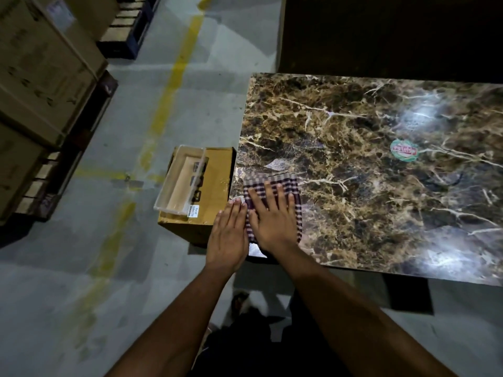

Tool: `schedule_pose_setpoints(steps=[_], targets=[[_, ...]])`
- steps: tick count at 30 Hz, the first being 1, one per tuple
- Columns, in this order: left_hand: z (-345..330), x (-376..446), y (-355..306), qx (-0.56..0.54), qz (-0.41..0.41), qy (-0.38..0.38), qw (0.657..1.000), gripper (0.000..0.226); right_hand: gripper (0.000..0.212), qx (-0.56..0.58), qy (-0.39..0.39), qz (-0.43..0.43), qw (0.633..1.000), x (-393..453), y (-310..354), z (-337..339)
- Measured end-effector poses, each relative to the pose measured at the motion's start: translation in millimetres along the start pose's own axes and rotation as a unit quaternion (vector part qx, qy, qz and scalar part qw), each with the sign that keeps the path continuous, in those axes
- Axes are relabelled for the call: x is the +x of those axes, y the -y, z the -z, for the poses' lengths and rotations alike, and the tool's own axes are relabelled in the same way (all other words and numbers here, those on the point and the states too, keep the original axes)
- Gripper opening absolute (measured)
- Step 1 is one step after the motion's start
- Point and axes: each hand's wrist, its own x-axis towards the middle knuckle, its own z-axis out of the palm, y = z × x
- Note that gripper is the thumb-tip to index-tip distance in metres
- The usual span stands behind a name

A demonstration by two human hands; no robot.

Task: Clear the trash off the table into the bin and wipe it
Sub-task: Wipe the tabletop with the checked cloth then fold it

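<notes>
Tabletop (pixel 353 159): marbled, over warehouse floor; bin (pixel 198 186) beside its left edge.
Cloth (pixel 272 202): near-left corner; we judge it soft, light, best pressed flat.
Right hand (pixel 272 221): spread on cloth.
Left hand (pixel 228 235): flat, at corner edge.

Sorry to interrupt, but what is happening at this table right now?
A person is wiping the marble table. The right hand presses flat on a checked cloth at the table's corner, and the left hand lies open at the table edge beside it. A cardboard box stands on the floor alongside. A round sticker remains on the table.
</notes>
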Motion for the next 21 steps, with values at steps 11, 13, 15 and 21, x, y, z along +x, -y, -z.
schedule_pose_setpoints(steps=[11, 13, 15, 21], targets=[[-0.6, 48.9, -25.2, -0.021, 0.048, 0.004, 0.999, 0.063, 0.060, 0.004, -0.010, -0.028, 1.000, 48.0, -41.1, 22.2], [1.9, 60.2, -29.4, -0.018, 0.041, 0.004, 0.999, 0.062, 0.059, -0.013, 0.000, 0.020, 1.000, 39.3, -46.7, 20.8], [5.7, 72.2, -29.8, -0.027, 0.036, -0.006, 0.999, 0.060, 0.058, -0.015, 0.003, 0.037, 0.999, 36.9, -67.7, 24.4], [11.6, 115.9, -37.1, -0.024, 0.040, 0.003, 0.999, 0.061, 0.057, 0.010, -0.020, -0.023, 0.999, 112.6, -72.0, 41.5]])
